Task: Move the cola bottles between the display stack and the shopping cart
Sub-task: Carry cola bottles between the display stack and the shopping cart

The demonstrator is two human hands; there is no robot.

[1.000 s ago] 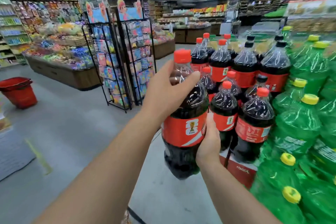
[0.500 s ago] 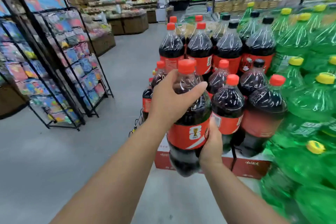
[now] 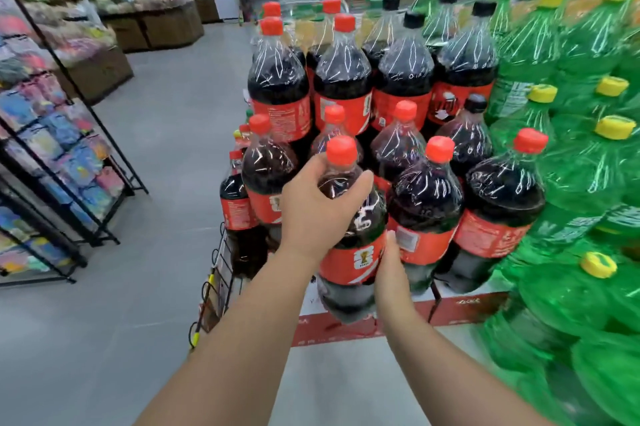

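Cola bottles (image 3: 353, 228): dark brown, red caps & labels, some black caps. Centre-right. Soda bottles (image 3: 588, 176) at right: green w/ yellow caps. Floor (image 3: 166, 135) grey.

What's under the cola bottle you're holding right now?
A red cardboard tray shows beneath the cola bottle. The bottle's base hides whether it touches the tray.

Red cardboard cases (image 3: 464, 309) with white print sit directly on the grey floor (image 3: 166, 135). Cola bottles (image 3: 502, 197) stand upright on the cases, shoulder to shoulder, mostly red-capped with a few black caps. More of them rise in a second tier behind; what that tier rests on is hidden. Green bottles (image 3: 571, 176) with yellow caps adjoin on the right, stacked in tiers. Also on the floor: a black wire rack (image 3: 72, 162) of coloured packets to the left, and wooden bins (image 3: 166, 24) further back.
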